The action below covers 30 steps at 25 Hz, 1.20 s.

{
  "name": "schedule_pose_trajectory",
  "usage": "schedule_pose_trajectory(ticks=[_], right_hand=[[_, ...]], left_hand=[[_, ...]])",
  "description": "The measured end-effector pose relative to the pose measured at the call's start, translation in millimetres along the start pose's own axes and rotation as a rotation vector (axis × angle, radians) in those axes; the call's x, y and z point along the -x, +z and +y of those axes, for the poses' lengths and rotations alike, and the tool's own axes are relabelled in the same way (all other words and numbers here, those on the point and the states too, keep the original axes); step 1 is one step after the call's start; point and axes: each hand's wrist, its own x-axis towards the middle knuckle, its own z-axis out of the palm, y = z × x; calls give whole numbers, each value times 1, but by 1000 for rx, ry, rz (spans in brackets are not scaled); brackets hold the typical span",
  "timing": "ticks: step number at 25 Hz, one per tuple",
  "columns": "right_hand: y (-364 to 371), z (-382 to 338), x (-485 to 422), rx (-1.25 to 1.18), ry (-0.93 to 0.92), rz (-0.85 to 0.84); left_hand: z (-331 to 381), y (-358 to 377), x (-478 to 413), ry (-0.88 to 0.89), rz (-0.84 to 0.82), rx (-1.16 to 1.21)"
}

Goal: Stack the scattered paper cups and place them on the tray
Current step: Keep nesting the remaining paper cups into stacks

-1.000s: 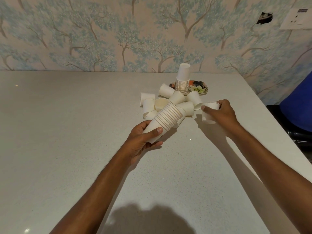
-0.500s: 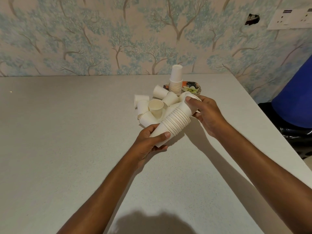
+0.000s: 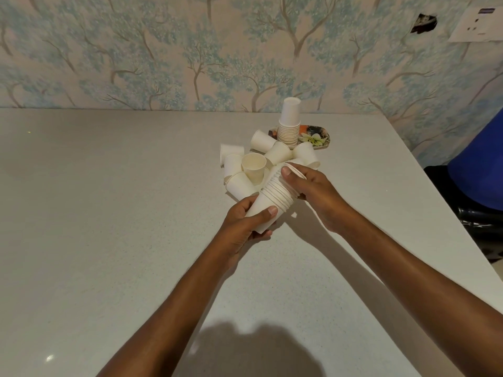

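Observation:
My left hand grips the bottom end of a tilted stack of white paper cups, held just above the table. My right hand is closed over the stack's upper end, thumb on the rim of the top cup. Behind the stack, several loose white cups lie scattered in a pile, most on their sides, one upright with its mouth showing. Farther back, a tall upside-down cup stack stands on a small flower-patterned tray.
The grey table runs to a wall with tree-patterned wallpaper. The table's right edge slants past a blue object and dark items on the floor side. A wall socket plate is at the top right.
My right hand carried a single cup from the right to the stack and pushed it onto the top end. The left hand kept its grip on the stack; the camera moved closer.

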Motion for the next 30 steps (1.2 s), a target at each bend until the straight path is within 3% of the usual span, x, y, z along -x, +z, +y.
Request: schedule_pose_trajectory(ticks=[7,11,13,16,19,30], right_hand=[[45,-15,-18,71,46,-210],[77,-22,-44,123,21,-56],[85,-17,-55,521,-105,-6],[99,-2,-63,1214,-248,-124],[109,11,-65,1472,-356,-82],[97,24,-39,1376,-404,-103]], left_hand=[[6,-40,36,83,152,-146],[3,-77,63,102,234,-82],[4,-92,76,120,263,-4],[7,-109,87,160,333,25],[8,-118,88,178,348,54],[10,-111,57,176,268,190]])
